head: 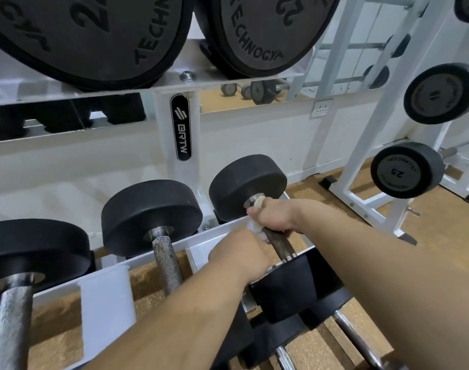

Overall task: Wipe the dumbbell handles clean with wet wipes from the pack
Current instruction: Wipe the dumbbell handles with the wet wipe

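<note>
The dumbbell being cleaned is the rightmost one on the lower tier of the rack (108, 265). Its handle (280, 243) runs front to back, from the far head (246, 180) down toward the near head (295, 284), so its long axis points roughly at the person.

The right hand (274, 214) is wrapped around the far end of the handle, fingers curled over the bar. The wipe (254, 227) is trapped between palm and metal. A fold of it shows at the collar beside the far head, and another below the knuckles.

The left hand (238, 255) sits just beside the handle, on its left and nearer the person. Only the back of this hand is visible. It may be steadying the loose end of the wipe or resting on the rail, but the state of its fingers cannot be told.

The bare knurled stretch lies between the right hand and the near head. The next stroke should therefore pull straight back along the bar toward the person, and the right hand is placed to make it.

The neighbouring handle (166, 260) lies to the left, well apart. The wipe pack is not in view.
</note>
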A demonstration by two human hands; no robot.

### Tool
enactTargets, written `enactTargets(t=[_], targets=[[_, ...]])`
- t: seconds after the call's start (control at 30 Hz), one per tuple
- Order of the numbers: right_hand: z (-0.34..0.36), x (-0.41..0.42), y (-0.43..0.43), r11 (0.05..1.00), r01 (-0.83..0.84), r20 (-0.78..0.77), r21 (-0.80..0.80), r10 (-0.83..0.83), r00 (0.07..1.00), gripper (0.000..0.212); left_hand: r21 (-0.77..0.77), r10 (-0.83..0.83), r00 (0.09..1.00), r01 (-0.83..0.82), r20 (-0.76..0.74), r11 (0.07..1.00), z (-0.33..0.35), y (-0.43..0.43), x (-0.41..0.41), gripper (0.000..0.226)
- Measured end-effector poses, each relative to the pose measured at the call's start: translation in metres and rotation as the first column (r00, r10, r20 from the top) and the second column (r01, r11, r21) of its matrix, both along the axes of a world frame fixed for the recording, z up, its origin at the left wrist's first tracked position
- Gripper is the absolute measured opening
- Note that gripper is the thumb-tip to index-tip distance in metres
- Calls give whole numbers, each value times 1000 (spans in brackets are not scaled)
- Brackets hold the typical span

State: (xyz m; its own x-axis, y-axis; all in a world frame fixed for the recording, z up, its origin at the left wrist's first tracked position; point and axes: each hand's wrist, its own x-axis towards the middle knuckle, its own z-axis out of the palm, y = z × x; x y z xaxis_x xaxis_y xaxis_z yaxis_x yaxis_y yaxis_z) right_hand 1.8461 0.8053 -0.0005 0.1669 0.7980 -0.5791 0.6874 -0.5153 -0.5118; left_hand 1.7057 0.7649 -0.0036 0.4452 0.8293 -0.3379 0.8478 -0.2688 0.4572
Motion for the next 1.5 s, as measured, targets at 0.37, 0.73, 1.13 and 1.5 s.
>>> enactTargets(t=[0.37, 0.73, 1.13, 1.5], targets=[[21, 0, -32, 963, -164, 85, -215, 186, 979, 27, 39, 9, 998, -7, -67, 999, -4, 2, 0, 29], [16, -6, -16, 985, -72, 64, -155, 83, 995, 43, 52, 7, 995, -2, -104, 999, -9, 5, 0, 38], [58, 9, -74, 997, -30, 101, -76, 38, 994, 9, 32, -84, 895, 78, 438, 996, -23, 3, 10, 24], [37, -1, -95, 929, -170, 599, 328, -65, 798, 40, 117, 294, 621, -535, 727, 837, 5, -4, 6, 12]])
